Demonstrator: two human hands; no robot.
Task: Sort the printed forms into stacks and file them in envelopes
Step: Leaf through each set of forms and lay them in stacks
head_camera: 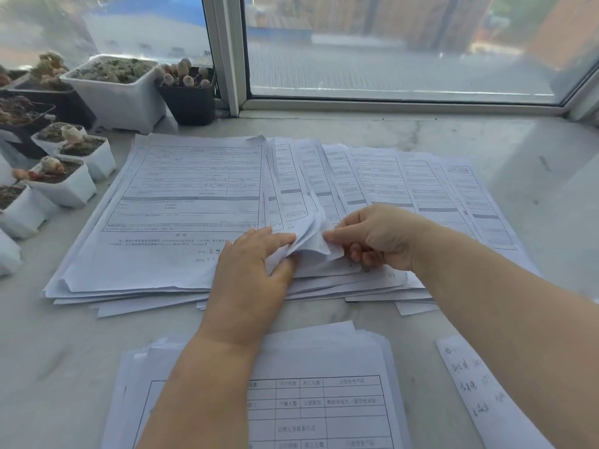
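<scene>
Fanned forms [201, 189], long axis L–R, corners pinched in both hands [311, 251].

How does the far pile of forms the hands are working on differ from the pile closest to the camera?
The far pile is fanned out sideways, many sheet edges showing; the near pile is squared up more closely. The left hand and right hand pinch a sheet corner on the far pile, while the near pile only lies under the left forearm. Both are white printed forms on the marble sill.
</scene>
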